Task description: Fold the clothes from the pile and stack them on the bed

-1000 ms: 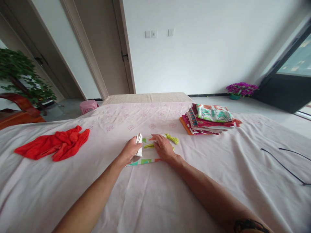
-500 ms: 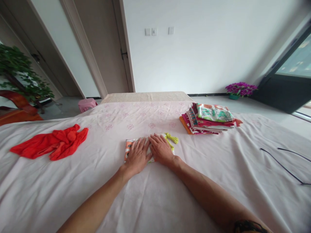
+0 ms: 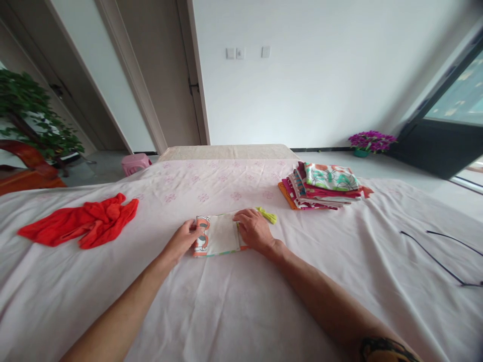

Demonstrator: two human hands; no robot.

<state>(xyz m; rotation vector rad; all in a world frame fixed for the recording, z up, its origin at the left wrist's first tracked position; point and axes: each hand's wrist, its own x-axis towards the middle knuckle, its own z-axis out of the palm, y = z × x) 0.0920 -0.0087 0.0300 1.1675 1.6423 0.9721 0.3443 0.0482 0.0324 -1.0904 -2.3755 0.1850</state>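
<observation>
On the bed-like surface in front of me lies a folded printed cloth (image 3: 222,234), pale in the middle, with an orange and grey pattern at its left end. A yellow-green strap (image 3: 268,216) sticks out at its far right corner. My left hand (image 3: 183,240) closes on the left edge, thumb on top and fingers around the far side. Across the right part rests my right hand (image 3: 255,230), palm down, fingers stretched out and slightly bent, covering that end.
A stack of folded cloths (image 3: 324,186) stands at the back right. Crumpled red fabric (image 3: 81,221) lies to the left. Black thin-framed glasses (image 3: 433,259) rest at the right on the pale sheet (image 3: 226,311). Beyond are a pink stool (image 3: 136,163) and purple flowers (image 3: 372,142).
My left hand has slid left off the top of the folded cloth to its left edge, uncovering the pale middle. My right hand stays on the right part, its fingers more bent.
</observation>
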